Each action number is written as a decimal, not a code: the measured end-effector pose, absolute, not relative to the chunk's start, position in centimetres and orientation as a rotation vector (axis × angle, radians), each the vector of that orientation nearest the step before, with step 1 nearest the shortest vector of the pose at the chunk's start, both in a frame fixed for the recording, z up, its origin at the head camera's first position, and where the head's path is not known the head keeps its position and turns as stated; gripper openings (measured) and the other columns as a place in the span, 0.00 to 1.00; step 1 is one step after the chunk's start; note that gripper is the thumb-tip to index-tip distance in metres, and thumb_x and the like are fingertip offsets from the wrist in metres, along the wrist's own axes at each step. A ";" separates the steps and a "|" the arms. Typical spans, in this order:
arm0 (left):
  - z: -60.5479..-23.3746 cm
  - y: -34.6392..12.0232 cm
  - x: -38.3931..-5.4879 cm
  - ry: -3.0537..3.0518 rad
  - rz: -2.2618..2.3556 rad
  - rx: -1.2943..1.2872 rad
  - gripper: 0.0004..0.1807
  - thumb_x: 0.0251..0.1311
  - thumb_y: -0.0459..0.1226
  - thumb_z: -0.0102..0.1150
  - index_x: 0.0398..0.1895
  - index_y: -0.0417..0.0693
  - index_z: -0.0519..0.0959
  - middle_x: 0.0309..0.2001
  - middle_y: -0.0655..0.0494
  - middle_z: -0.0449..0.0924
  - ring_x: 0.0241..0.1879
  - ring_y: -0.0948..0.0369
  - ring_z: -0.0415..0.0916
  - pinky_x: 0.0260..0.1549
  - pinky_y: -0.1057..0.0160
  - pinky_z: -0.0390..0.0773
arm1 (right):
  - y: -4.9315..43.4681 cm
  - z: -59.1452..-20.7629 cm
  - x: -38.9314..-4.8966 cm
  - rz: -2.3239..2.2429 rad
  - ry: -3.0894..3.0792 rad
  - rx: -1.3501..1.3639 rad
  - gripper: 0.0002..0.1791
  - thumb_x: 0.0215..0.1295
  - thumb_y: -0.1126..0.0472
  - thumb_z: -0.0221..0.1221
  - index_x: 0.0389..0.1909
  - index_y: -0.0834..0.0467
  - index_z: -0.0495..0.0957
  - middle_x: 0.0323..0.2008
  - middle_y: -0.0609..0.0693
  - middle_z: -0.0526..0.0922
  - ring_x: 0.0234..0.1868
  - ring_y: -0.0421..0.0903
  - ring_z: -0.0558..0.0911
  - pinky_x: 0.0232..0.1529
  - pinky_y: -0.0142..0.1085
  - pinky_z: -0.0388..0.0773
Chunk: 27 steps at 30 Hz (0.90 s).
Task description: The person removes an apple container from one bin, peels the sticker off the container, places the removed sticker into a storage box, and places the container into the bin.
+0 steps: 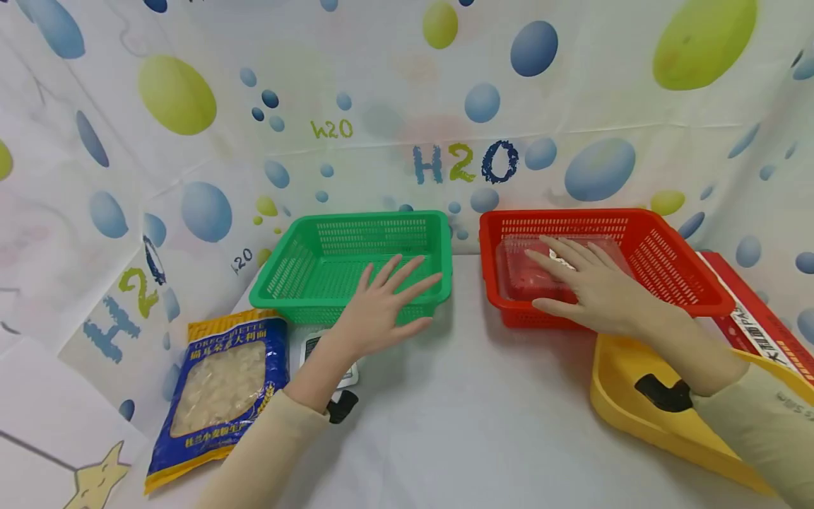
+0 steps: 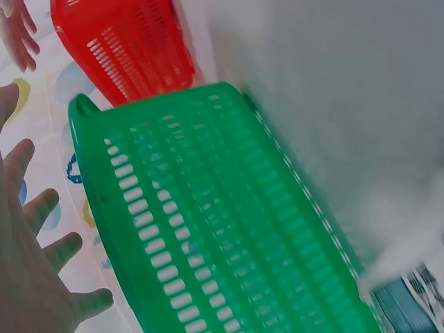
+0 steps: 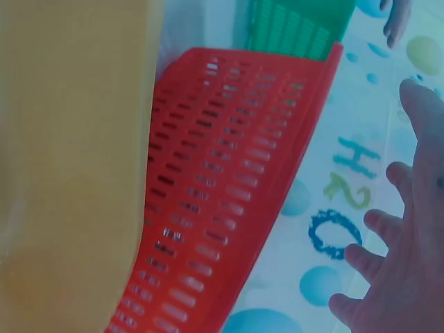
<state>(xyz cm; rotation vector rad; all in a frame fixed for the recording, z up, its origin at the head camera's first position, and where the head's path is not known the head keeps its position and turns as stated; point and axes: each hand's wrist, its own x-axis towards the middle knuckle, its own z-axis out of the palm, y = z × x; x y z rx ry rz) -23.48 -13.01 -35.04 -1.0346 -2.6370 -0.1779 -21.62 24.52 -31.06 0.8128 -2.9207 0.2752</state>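
Note:
My left hand (image 1: 379, 311) hovers with spread fingers at the near side of a green plastic basket (image 1: 280, 290); the left wrist view shows the hand apart from that basket's rim. Over the near left part of a red basket (image 1: 674, 283), my right hand (image 1: 588, 286) is held out with its fingers straight and nothing in them. A clear plastic package with red contents (image 1: 524, 272) lies inside the red basket, partly covered by the hand. The green basket shows no contents in the head view.
A blue and yellow bag of orecchiette pasta (image 1: 219, 389) lies at the left. Behind the left forearm sits a small white item with a dark panel (image 1: 346, 378). A yellow tray (image 1: 610, 396) stands front right, beside a red package with white lettering (image 1: 757, 311). A printed cloth (image 1: 381, 177) hangs behind.

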 end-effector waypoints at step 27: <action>-35.1 -1.9 -24.1 -2.628 -0.735 -1.113 0.39 0.67 0.58 0.57 0.80 0.70 0.57 0.81 0.59 0.43 0.78 0.58 0.41 0.59 0.51 0.76 | 30.2 -29.8 -25.4 0.561 -3.121 0.357 0.54 0.69 0.34 0.56 0.80 0.60 0.41 0.76 0.70 0.44 0.70 0.73 0.51 0.55 0.75 0.63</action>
